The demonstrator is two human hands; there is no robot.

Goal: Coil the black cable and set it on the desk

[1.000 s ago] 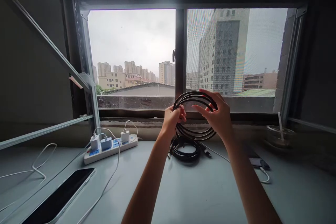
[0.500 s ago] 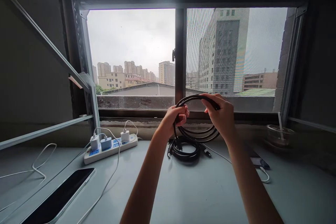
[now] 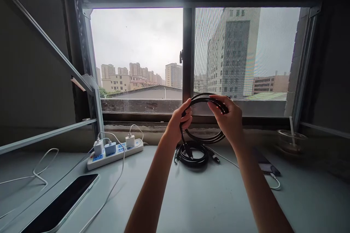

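I hold a coiled black cable (image 3: 205,138) up in front of the window, above the pale desk (image 3: 207,200). My left hand (image 3: 179,122) pinches the coil's left side, and a loose end with a plug hangs down from it. My right hand (image 3: 228,118) grips the top right of the coil with fingers curled over the strands. Directly below, a second black cable coil (image 3: 193,154) lies flat on the desk near the sill.
A white power strip (image 3: 116,150) with several chargers sits at the left, white leads trailing off it. A dark phone (image 3: 61,204) lies at the front left. Another phone (image 3: 266,167) with a white lead lies to the right, and a clear cup (image 3: 291,140) stands on the sill.
My right hand slid from the coil's front to its top right and closed over the strands. The coil tightened slightly and a plug end now dangles under my left hand.
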